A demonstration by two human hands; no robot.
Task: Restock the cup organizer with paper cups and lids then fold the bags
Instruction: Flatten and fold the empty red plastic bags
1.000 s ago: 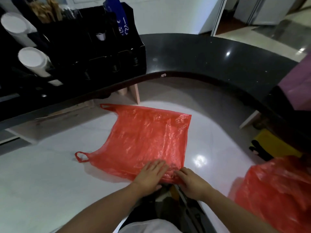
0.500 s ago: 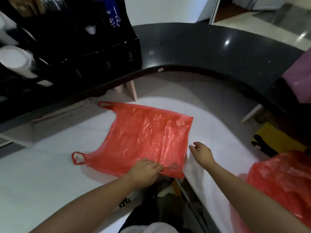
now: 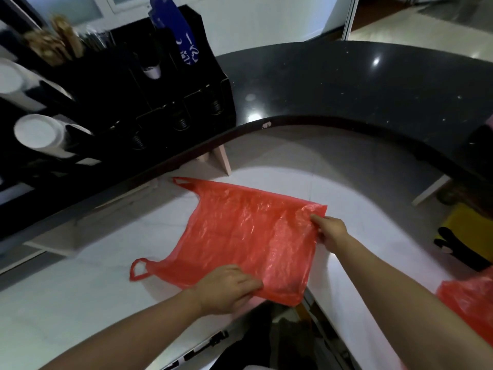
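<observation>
Pinching red bag (image 3: 248, 236): left hand (image 3: 226, 288) near edge; right hand (image 3: 330, 233) seemingly far corner.

Both forearms enter from the lower edge, bare, and reach forward. Left hand (image 3: 226, 288): palm down, knuckles up, fingers pointing right and curled, thumb beneath, pinching thin red sheet at its near edge. Right hand (image 3: 332, 232): extended further forward and to the right, wrist straight, fingers (image 3: 317, 218) curled round the sheet's far right corner. The two hands are well apart, with neither grip released.
</observation>
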